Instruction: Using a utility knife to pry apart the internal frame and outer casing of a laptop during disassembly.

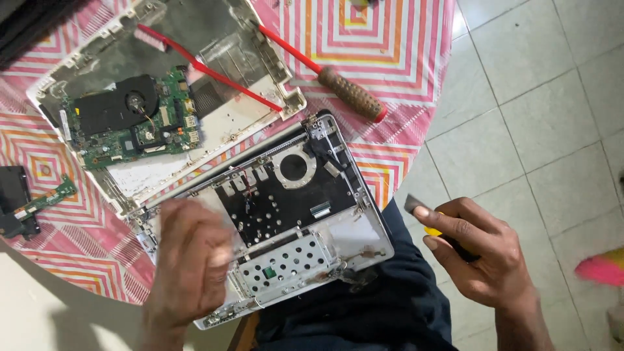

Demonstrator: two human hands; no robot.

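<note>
My left hand (pixel 185 260) lies blurred on the near left corner of an opened laptop top case (pixel 364 227), a white frame with a black metal plate and a perforated silver bracket. The case juts over the table edge above my lap. My right hand (pixel 484 253) hovers off the table to the right, closed around a yellow-and-black tool (pixel 434 229) with a dark tip. Farther back lies the white laptop bottom shell (pixel 221 127) with a green motherboard (pixel 140 133) and black fan on it.
A red screwdriver with a brown grip (pixel 348 91) and a red-handled brush (pixel 195 62) lie at the back. A small green board (pixel 45 198) and a black part sit at the left on the pink patterned tablecloth (pixel 364 32). Tiled floor lies right, with a pink object (pixel 601 270).
</note>
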